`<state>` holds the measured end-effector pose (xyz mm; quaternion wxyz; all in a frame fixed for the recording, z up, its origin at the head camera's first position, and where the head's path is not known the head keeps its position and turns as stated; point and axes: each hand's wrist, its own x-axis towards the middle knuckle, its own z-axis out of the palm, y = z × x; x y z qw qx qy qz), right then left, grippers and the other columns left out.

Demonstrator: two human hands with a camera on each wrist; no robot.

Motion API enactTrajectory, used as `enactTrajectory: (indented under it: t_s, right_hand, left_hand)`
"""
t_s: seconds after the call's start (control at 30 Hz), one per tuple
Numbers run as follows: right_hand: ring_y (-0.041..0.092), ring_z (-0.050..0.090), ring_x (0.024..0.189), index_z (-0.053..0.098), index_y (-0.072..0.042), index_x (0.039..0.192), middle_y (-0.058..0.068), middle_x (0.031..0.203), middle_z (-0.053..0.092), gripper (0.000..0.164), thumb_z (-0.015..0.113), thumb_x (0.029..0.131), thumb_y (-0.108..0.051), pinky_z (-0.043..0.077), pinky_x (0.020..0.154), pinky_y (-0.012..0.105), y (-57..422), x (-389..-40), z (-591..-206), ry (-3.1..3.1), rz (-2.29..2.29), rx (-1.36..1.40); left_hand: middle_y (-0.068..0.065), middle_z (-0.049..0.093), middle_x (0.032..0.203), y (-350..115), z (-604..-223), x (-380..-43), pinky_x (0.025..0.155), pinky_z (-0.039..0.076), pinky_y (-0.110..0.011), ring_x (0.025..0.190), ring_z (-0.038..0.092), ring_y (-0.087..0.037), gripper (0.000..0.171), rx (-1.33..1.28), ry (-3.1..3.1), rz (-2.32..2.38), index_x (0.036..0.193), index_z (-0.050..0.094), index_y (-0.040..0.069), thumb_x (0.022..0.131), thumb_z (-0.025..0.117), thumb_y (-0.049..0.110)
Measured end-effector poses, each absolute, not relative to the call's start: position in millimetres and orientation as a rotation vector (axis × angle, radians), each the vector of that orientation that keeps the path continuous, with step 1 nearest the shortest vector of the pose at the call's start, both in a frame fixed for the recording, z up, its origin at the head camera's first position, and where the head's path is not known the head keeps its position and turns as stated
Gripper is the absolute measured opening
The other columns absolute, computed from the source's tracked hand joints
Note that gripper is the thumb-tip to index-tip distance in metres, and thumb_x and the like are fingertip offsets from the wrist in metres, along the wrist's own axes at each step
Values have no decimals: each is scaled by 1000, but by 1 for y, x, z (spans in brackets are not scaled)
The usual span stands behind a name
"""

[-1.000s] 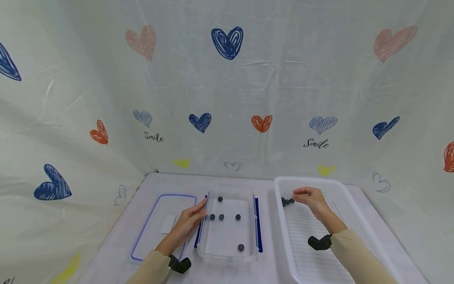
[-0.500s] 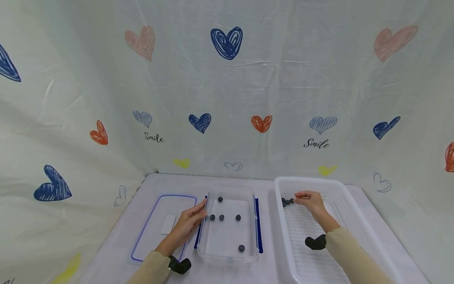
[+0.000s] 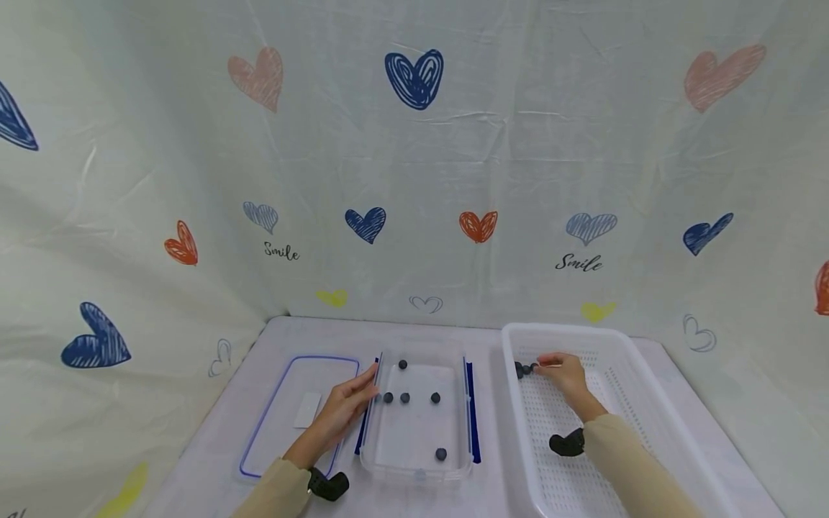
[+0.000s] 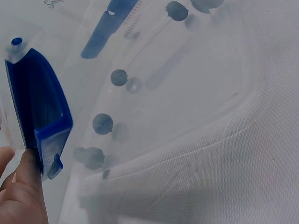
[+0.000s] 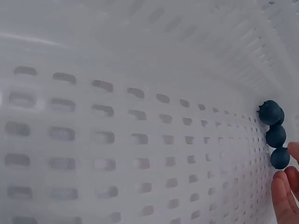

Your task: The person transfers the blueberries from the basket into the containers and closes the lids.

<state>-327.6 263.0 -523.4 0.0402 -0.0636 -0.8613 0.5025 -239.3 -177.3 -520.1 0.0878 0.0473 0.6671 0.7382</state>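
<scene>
My left hand [image 3: 340, 414] rests with extended fingers against the left side of a clear plastic container [image 3: 414, 471], by its blue latch [image 4: 53, 102]. Several blueberries lie scattered on the container's floor, one [image 3: 441, 454] near its front right corner. At the right, my right hand [image 3: 566, 378] reaches into a white perforated basket [image 3: 550, 446]. Thumb and fingertips [image 5: 280, 186] pinch the nearest blueberry [image 5: 280, 158] of a small row along the basket's left wall. Other blueberries [image 5: 275, 135] sit right behind it, touching one another.
A clear lid with a blue rim [image 3: 262, 410] lies left of the container, partly under my left forearm. A small white rectangle [image 3: 307, 410] shows on it. Behind the white-covered table [image 3: 486, 432] hangs a curtain [image 3: 414, 158] printed with hearts.
My right hand has moved slightly down and toward the row of blueberries, and its fingertips have closed in on the nearest one. My left hand has stayed at the container.
</scene>
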Motion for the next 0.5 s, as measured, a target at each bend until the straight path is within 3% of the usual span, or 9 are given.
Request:
enactTrajectory:
  t_s: [0.5]
  right_hand:
    - [21, 61, 77, 69, 14, 98, 13, 80, 70, 20, 74, 82, 3, 47, 58, 20, 252, -330, -529, -2624, 1412, -207]
  left_hand:
    - [-9, 22, 162, -178, -520, -238, 111, 29, -30, 147, 20, -25, 56, 147, 1981, 2202, 153, 35, 3, 102, 57, 8]
